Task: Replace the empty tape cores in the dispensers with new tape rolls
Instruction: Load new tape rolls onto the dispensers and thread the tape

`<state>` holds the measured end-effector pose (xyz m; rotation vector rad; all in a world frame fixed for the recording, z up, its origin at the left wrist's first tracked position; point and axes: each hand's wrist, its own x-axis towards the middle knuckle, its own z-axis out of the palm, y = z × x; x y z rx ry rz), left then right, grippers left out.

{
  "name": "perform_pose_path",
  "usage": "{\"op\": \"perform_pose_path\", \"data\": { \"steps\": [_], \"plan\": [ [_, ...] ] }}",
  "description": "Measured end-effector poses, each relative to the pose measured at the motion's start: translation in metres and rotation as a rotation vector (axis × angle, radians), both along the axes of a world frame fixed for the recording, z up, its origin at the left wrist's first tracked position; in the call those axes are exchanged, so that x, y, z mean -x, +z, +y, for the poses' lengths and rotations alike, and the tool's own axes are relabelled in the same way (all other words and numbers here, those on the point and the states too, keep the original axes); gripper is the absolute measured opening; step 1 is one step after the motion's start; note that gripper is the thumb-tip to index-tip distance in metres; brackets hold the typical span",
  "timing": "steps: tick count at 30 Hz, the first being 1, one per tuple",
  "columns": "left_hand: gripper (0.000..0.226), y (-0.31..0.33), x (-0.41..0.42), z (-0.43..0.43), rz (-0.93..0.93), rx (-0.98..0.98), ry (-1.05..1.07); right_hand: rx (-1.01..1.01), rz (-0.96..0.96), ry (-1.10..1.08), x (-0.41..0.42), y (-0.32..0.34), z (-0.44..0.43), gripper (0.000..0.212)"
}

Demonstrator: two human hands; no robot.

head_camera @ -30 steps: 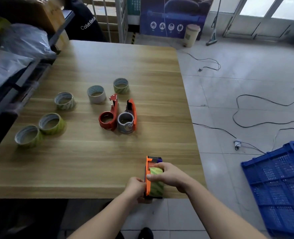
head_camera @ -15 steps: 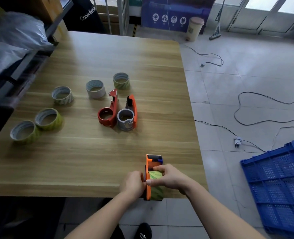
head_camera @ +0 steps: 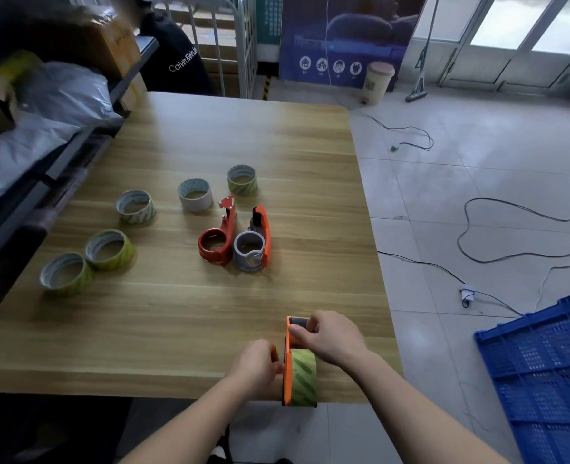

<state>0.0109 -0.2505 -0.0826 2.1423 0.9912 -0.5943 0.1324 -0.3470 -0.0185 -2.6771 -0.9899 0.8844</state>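
An orange tape dispenser (head_camera: pixel 288 370) stands on edge at the table's near edge, with a green striped tape roll (head_camera: pixel 304 376) mounted in it. My left hand (head_camera: pixel 258 365) presses the dispenser's left side. My right hand (head_camera: pixel 332 336) grips its front end over the roll, fingers pinched near the dark roller. Mid-table lie a red dispenser (head_camera: pixel 217 242) with an empty hub and an orange dispenser (head_camera: pixel 255 244) with a grey core. Several tape rolls sit on the table to the left, among them a green one (head_camera: pixel 109 250) and a white one (head_camera: pixel 194 194).
The wooden table (head_camera: pixel 183 313) ends just right of my hands. A blue crate (head_camera: pixel 544 370) sits on the floor at right, with cables (head_camera: pixel 497 229) across the tiles. Shelving with bags and boxes (head_camera: pixel 42 105) borders the table's left side.
My right hand has slid forward from the top of the roll to the dispenser's front end. My left hand stays on the dispenser's side. The view has shifted with my head.
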Motion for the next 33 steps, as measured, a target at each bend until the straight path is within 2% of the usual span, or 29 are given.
{"op": "perform_pose_path", "data": {
  "steps": [8, 13, 18, 24, 33],
  "plan": [
    [0.019, 0.048, 0.011, 0.059, -0.066, -0.249, 0.04, -0.021, -0.021, 0.197, 0.009, 0.021, 0.052, 0.048],
    [0.022, 0.081, 0.027, 0.113, -0.031, -0.501, -0.017, -0.059, -0.067, 0.306, 0.019, 0.038, 0.099, 0.046],
    [0.022, 0.101, 0.033, 0.166, -0.048, -0.662, -0.122, -0.077, -0.112, 0.335, 0.024, 0.047, 0.153, 0.044],
    [0.018, 0.097, 0.023, 0.223, -0.04, -0.755, -0.279, -0.034, -0.149, 0.303, 0.021, 0.041, 0.207, 0.041],
    [0.02, 0.065, -0.007, 0.264, -0.081, -0.695, -0.411, 0.02, -0.151, 0.122, 0.003, 0.015, 0.248, 0.043]
  ]
}}
